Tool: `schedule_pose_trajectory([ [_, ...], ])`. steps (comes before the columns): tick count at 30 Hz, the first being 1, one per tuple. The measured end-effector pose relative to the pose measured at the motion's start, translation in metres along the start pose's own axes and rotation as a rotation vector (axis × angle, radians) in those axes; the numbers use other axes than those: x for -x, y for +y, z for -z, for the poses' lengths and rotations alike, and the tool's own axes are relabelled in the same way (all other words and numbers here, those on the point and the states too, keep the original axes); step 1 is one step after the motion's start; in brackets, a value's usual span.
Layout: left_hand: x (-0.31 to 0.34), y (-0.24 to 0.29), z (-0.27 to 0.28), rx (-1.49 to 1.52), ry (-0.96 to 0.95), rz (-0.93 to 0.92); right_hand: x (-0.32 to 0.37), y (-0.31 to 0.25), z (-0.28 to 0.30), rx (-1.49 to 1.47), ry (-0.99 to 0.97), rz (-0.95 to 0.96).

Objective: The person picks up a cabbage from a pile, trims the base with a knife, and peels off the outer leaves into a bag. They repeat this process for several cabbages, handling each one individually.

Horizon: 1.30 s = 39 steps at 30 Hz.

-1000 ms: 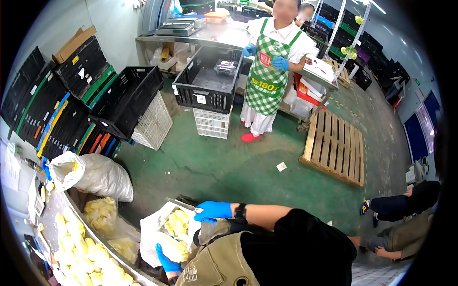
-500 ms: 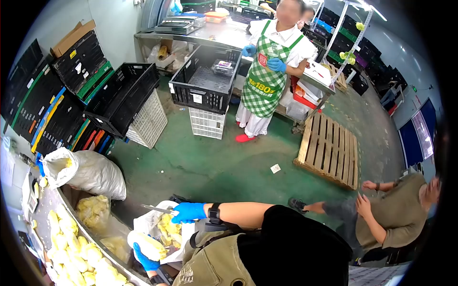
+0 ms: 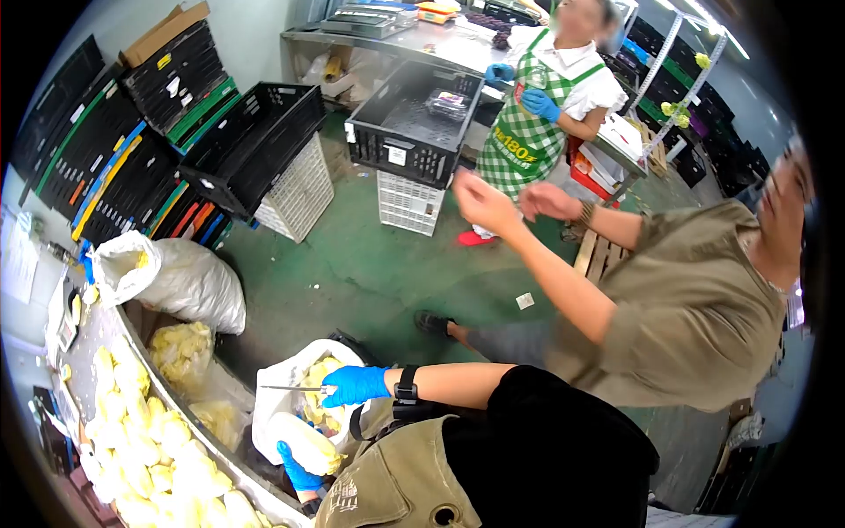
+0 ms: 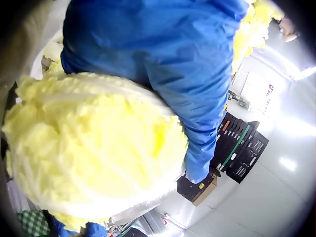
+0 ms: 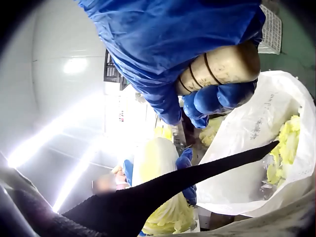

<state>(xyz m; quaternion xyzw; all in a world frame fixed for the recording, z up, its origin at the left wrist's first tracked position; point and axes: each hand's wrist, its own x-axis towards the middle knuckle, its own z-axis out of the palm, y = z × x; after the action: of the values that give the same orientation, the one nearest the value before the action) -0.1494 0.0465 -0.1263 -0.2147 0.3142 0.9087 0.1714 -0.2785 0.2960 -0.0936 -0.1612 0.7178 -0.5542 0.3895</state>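
Now, my right hand has its fingers curled round the pale handle of a knife, the blade over the open white bag. My left hand clasps a yellow cabbage above the bag's near side, with loose leaves inside. More cabbages lie heaped to my left; a person in an olive shirt is at my right.

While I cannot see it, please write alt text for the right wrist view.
The blue-gloved right grip holds a pale, banded knife handle. Beyond it, the left grip holds a cabbage; an open white bag with yellow leaves is at the picture's right.
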Motion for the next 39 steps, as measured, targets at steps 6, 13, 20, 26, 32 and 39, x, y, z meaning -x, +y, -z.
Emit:
schedule_pose_trajectory([
  [6,0.037,0.015,-0.014,-0.108,0.054,-0.128,-0.024,-0.018,-0.037,0.286,0.032,0.327],
  [13,0.058,0.028,0.003,-0.154,-0.002,-0.223,-0.037,-0.028,-0.072,0.310,0.001,0.381],
  [20,0.061,0.035,0.032,-0.071,0.017,-0.155,-0.056,-0.010,-0.087,0.312,0.000,0.412],
  [26,0.055,0.041,0.035,-0.099,0.029,-0.124,-0.045,-0.029,-0.079,0.255,-0.039,0.191],
  [32,0.043,0.049,0.024,-0.134,-0.054,-0.103,-0.035,-0.024,-0.069,0.259,0.068,0.258],
  [39,0.031,0.050,0.016,-0.216,-0.093,-0.049,-0.020,-0.030,-0.050,0.266,0.109,0.223],
])
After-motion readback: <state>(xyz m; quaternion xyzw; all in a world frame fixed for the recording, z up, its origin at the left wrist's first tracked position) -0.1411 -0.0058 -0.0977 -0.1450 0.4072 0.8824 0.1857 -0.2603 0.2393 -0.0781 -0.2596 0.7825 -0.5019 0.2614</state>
